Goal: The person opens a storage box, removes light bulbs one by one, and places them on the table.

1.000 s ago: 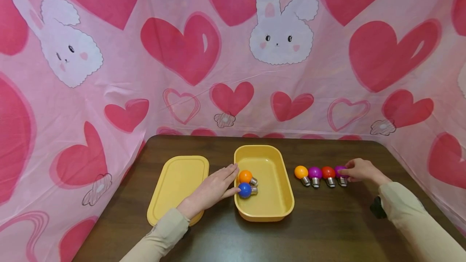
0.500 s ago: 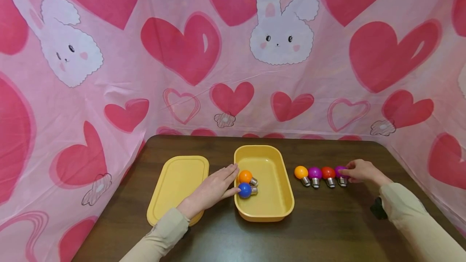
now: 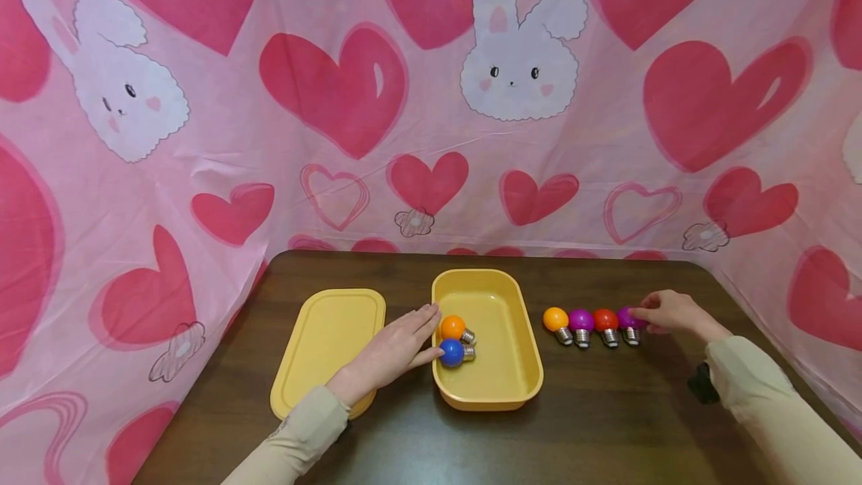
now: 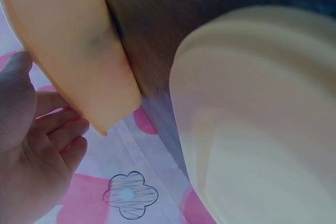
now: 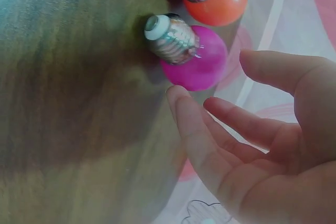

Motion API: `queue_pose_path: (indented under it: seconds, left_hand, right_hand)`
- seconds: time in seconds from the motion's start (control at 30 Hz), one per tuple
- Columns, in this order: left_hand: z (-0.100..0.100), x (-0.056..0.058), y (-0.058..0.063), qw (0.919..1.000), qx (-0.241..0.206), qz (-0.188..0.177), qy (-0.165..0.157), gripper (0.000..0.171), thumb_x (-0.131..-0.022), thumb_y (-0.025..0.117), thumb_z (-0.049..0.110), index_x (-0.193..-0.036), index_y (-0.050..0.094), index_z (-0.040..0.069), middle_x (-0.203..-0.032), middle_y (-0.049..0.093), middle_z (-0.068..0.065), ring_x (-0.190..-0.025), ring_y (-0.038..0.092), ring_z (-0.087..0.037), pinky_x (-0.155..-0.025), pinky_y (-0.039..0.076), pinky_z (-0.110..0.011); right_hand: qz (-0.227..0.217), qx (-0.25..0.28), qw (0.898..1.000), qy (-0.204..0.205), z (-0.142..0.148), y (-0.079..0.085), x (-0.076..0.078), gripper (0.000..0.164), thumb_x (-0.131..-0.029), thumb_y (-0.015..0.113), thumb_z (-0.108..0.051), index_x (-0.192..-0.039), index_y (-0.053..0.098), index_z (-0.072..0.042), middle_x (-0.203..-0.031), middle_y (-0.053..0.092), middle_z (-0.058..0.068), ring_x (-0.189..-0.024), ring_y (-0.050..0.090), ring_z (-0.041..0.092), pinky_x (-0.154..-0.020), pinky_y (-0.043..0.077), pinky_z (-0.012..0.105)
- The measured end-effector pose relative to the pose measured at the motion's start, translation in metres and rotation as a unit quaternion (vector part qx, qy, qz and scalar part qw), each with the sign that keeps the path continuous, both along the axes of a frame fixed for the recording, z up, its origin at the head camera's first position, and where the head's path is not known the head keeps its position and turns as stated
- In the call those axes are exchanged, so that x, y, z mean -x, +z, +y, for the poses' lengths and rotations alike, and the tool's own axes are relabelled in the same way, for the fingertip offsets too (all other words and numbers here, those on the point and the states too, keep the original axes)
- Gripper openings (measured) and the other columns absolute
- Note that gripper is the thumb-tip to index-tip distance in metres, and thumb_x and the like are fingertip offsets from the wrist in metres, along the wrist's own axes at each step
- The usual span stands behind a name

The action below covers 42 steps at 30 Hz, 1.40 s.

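Note:
My left hand (image 3: 399, 346) rests along the left rim of a yellow plastic box (image 3: 508, 365), fingers nearly straight and thumb at the rim; the left wrist view shows its fingertips against the box wall (image 4: 79, 40). Inside the box lie an orange light bulb (image 3: 453, 328) and a blue light bulb (image 3: 451, 353). At the right end of a row of bulbs, my right hand (image 3: 676, 314) is at a purple light bulb (image 3: 629, 317). The right wrist view has its thumb and fingers spread, fingertips right beside that purple bulb (image 5: 202, 64).
Left of the end bulb, the row has a red bulb (image 3: 605, 319), another purple bulb (image 3: 581, 320) and an orange-yellow bulb (image 3: 556, 319). A yellow lid (image 3: 330, 343) lies left of the box. Pink printed cloth (image 3: 417, 126) hangs behind the dark wooden table (image 3: 572, 440).
My right hand has shifted slightly right and up beside the end purple bulb. The left hand, box and bulbs stay where they were.

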<state>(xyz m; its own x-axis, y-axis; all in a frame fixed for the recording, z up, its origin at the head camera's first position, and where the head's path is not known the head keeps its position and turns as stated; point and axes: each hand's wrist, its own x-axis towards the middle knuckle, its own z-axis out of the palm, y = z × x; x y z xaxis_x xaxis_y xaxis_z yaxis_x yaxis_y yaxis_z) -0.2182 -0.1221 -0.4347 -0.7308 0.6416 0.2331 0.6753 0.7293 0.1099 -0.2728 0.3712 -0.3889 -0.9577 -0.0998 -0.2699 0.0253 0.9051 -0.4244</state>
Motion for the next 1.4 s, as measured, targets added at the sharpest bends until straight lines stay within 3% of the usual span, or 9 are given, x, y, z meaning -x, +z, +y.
queue_pose_path:
  seconds: [0.17,0.6,0.93,1.4]
  left_hand:
    - [0.000,-0.001,0.000,1.0000,-0.002,0.002,-0.003,0.066,-0.097,0.059,0.044,-0.146,0.047,0.001,-0.153,0.047,-0.015,-0.141,0.048,-0.029,-0.114,0.043,-0.043]
    - [0.000,0.000,-0.001,0.9999,-0.010,0.006,-0.008,0.066,-0.096,0.060,0.043,-0.145,0.047,0.001,-0.152,0.048,-0.017,-0.140,0.049,-0.031,-0.113,0.044,-0.045]
    - [-0.001,0.001,-0.002,0.9999,-0.006,0.011,-0.008,0.066,-0.097,0.059,0.044,-0.145,0.048,0.001,-0.152,0.048,-0.017,-0.140,0.049,-0.030,-0.113,0.045,-0.043]
    - [-0.002,0.001,0.000,1.0000,-0.007,-0.005,-0.005,0.067,-0.097,0.059,0.045,-0.147,0.046,0.003,-0.154,0.046,-0.015,-0.141,0.048,-0.029,-0.115,0.042,-0.042]
  right_hand:
    - [0.021,-0.017,1.000,0.012,-0.002,0.009,-0.003,0.052,-0.094,0.063,-0.036,-0.109,0.059,0.014,-0.087,0.070,0.017,-0.073,0.068,0.020,-0.067,0.058,0.036]
    - [0.114,-0.049,0.990,0.061,-0.023,0.028,-0.003,0.041,-0.092,0.064,-0.034,-0.102,0.067,0.006,-0.091,0.072,0.016,-0.080,0.064,0.025,-0.071,0.057,0.044]
    - [0.131,-0.036,0.986,0.093,-0.055,0.042,-0.004,0.043,-0.093,0.065,-0.033,-0.108,0.066,0.008,-0.103,0.071,0.024,-0.088,0.067,0.033,-0.082,0.057,0.054]
    - [0.154,-0.026,0.978,0.136,-0.091,0.049,-0.003,0.042,-0.092,0.069,-0.031,-0.110,0.066,0.007,-0.104,0.072,0.023,-0.091,0.067,0.035,-0.085,0.057,0.054]
